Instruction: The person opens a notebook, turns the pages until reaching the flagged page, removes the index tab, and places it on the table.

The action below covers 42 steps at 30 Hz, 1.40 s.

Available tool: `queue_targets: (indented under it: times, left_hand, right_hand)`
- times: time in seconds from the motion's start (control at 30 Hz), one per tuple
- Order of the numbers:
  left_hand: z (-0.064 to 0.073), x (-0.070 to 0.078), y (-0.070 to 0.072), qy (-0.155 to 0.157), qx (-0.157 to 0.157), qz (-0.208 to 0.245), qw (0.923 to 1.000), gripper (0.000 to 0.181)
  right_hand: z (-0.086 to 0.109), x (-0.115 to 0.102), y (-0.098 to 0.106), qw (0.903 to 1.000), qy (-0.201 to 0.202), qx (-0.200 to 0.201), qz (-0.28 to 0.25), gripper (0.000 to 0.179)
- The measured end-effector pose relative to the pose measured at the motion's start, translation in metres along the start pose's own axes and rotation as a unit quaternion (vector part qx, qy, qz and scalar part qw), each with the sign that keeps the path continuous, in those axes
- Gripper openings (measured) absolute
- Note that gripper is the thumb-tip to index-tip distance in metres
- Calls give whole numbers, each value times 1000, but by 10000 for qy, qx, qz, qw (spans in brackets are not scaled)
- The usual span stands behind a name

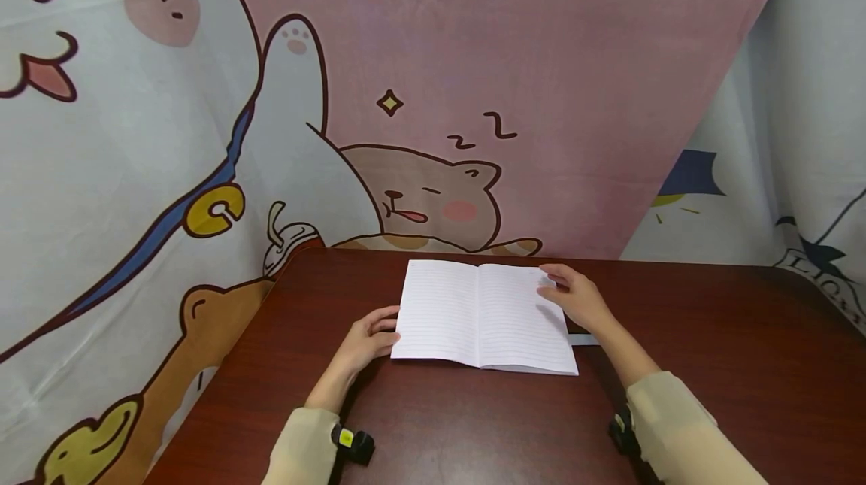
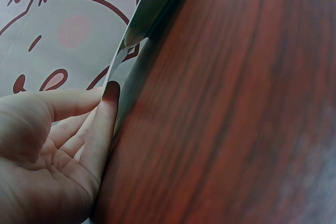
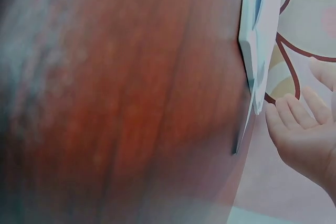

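An open notebook with blank lined pages lies on the table in the head view. At its left edge my left hand pinches the cover and pages; the left wrist view shows the thumb on one side of the edge and a finger on the other. My right hand hovers over the right page near its outer edge, fingers loosely bent and holding nothing. In the right wrist view that hand is apart from the notebook's edge. A pale flat strip sticks out from under the notebook's right side.
The dark reddish wooden table extends around the notebook. Behind it hangs a cloth backdrop with cartoon animals, close to the table's far edge. Each wrist wears a dark camera band.
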<state>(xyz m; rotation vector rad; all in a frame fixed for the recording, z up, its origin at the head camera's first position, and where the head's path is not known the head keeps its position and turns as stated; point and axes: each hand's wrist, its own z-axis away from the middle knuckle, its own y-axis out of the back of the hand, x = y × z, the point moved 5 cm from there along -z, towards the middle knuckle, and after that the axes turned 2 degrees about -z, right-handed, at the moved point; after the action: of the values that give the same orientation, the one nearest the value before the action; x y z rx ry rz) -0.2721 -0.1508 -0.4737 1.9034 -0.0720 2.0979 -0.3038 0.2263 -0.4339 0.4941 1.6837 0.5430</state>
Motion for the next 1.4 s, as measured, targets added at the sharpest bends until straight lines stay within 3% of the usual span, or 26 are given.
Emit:
queue_targets:
  times: [0.33, 0.7, 1.0, 1.4]
  left_hand:
    - [0, 1, -1, 3, 53, 54, 10000, 53]
    - [2, 4, -2, -59, -55, 13, 10000, 54]
    - [1, 2, -1, -22, 12, 8, 10000, 53]
    - [0, -1, 0, -10, 43, -9, 10000, 52]
  right_hand:
    - [-1, 5, 0, 9994, -170, -295, -69, 61]
    - [-4, 17, 8, 9948, 250, -922, -363, 67]
    - [-5, 28, 12, 9883, 501, -1414, -256, 72]
    - [-6, 36, 8, 9848, 112, -1702, 324, 83]
